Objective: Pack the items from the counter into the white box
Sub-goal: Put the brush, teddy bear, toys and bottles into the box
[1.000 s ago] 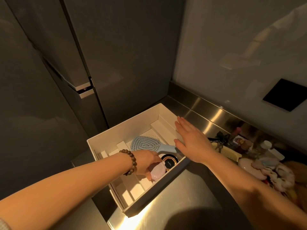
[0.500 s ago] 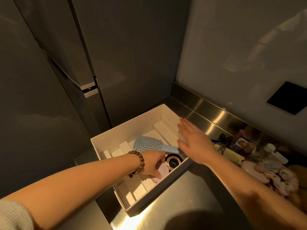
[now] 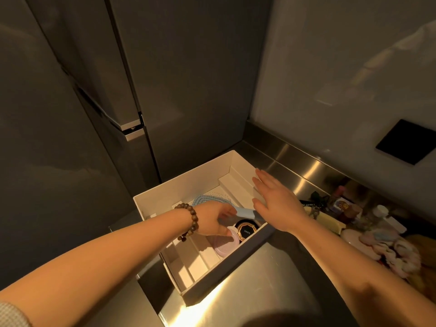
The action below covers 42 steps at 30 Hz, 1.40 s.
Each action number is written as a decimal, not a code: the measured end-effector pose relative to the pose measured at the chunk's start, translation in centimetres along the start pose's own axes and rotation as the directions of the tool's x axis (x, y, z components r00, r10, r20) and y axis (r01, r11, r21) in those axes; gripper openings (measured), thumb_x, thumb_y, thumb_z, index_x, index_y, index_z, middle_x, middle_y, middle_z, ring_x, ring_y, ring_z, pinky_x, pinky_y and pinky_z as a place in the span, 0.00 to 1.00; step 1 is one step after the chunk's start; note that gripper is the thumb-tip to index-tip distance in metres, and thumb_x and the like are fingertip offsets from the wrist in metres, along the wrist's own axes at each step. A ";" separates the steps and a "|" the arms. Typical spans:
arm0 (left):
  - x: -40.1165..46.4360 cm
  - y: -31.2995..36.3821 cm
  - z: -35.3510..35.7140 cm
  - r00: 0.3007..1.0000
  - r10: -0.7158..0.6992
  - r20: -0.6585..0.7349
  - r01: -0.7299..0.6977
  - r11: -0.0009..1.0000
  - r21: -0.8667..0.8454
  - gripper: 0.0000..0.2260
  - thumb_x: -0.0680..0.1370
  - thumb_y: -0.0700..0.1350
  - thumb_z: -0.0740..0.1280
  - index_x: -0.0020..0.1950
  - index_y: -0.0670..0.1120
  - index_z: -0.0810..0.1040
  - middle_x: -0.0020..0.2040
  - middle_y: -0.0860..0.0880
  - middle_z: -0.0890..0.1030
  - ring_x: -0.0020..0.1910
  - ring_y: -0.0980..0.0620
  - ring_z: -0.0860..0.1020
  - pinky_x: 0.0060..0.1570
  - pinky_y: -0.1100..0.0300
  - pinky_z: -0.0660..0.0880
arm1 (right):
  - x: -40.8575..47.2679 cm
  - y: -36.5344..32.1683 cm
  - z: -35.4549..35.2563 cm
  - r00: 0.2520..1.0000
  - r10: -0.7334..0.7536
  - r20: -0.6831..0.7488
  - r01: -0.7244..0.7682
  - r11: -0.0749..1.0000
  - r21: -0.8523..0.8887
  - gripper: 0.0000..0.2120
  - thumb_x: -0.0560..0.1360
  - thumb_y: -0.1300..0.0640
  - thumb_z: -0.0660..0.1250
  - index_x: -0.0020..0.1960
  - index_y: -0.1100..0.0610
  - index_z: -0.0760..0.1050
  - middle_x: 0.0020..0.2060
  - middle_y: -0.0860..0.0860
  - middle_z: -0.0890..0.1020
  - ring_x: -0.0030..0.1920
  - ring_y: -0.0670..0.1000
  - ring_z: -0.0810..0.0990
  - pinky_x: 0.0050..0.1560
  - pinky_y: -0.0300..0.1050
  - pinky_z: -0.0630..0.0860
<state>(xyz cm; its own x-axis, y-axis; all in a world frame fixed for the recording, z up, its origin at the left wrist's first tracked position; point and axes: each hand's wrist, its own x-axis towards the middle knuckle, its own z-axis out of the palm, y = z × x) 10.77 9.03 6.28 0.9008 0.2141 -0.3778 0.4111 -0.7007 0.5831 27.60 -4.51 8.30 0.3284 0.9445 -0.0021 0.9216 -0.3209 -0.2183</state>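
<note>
The white box point(image 3: 188, 182) sits low and centre in the frame, at the left end of the steel desk point(image 3: 247, 291), its long axis running from lower left toward upper right. Inside it the left hand point(image 3: 212, 220), wearing a bead bracelet point(image 3: 188, 220), reaches down over the pink compact point(image 3: 224, 249); its fingers are curled toward the blue hairbrush point(image 3: 245, 212), but I cannot tell from here whether that grip is closed on the handle or only touching it. The brush lies with its head toward the upper left and its handle pointing right, toward the box's near wall, beside a black-and-gold compact point(image 3: 246, 232). The right hand point(image 3: 276, 201) hovers flat over the box's right rim, fingers straight and apart, holding nothing. What the next move seems to turn on is this: the unpacked items, a pale comb point(image 3: 330, 221), fluffy hair ties point(image 3: 389, 251) and small bottles point(image 3: 379, 212), all lie at the right of the frame, just beyond the right wrist. So the right hand is plainly the nearer one; I judge it need only swing back rightward to fetch the comb, whose long axis runs across the reach.
</note>
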 end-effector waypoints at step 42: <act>12.6 16.7 13.2 0.951 0.129 -0.280 -0.101 0.988 0.113 0.22 0.73 0.50 0.67 0.66 0.51 0.69 0.63 0.52 0.69 0.59 0.54 0.69 0.59 0.58 0.71 | -17.1 21.7 3.7 0.798 0.559 -0.225 -0.576 0.818 -0.009 0.24 0.72 0.54 0.71 0.66 0.46 0.70 0.62 0.52 0.73 0.62 0.54 0.71 0.59 0.46 0.72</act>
<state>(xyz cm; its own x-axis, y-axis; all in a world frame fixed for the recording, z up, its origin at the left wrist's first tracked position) 27.13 -8.97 1.74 0.9493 0.3034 -0.0829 0.2994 -0.7912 0.5333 41.18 -27.36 0.01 0.8240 0.5585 0.0958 0.5664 -0.8066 -0.1689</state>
